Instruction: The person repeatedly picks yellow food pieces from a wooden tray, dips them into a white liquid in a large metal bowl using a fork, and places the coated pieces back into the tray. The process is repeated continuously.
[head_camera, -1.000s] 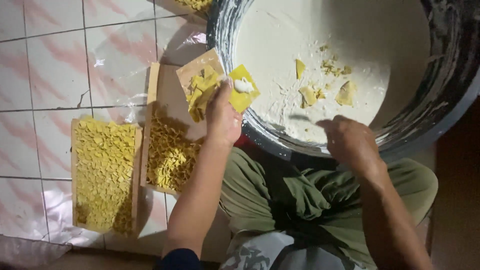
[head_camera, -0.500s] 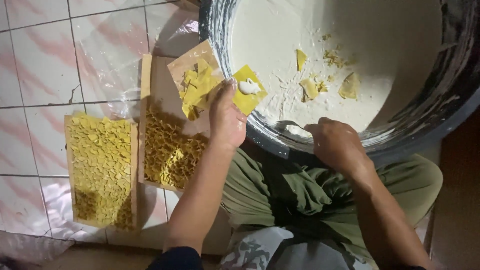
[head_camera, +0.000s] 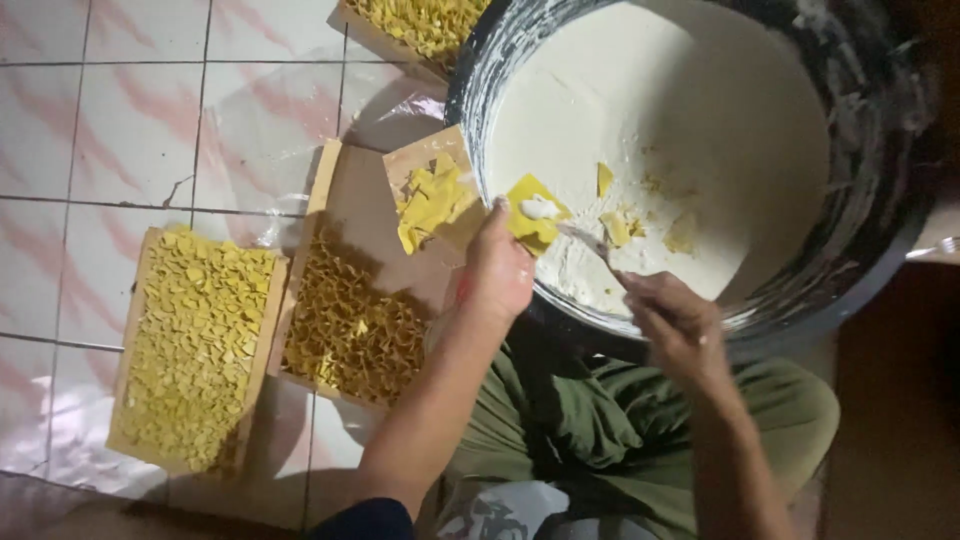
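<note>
My left hand (head_camera: 497, 268) holds a yellow square wrapper (head_camera: 533, 211) at the rim of a big dark basin (head_camera: 860, 240) filled with white paste. A dab of paste lies on the wrapper. My right hand (head_camera: 672, 325) grips a thin spoon (head_camera: 590, 243) whose tip touches the wrapper. Several yellow wrappers (head_camera: 640, 205) float on the paste. A small cardboard piece with loose yellow wrappers (head_camera: 432, 197) rests just left of my left hand.
A cardboard tray (head_camera: 330, 200), half filled with folded yellow pieces, lies on the tiled floor. A full tray (head_camera: 195, 350) is left of it, another tray (head_camera: 420, 25) at the top. My knees in green trousers (head_camera: 560, 430) sit below the basin.
My right hand has lifted from the basin's near rim and brought the spoon to the wrapper in my left hand. The view has shifted slightly.
</note>
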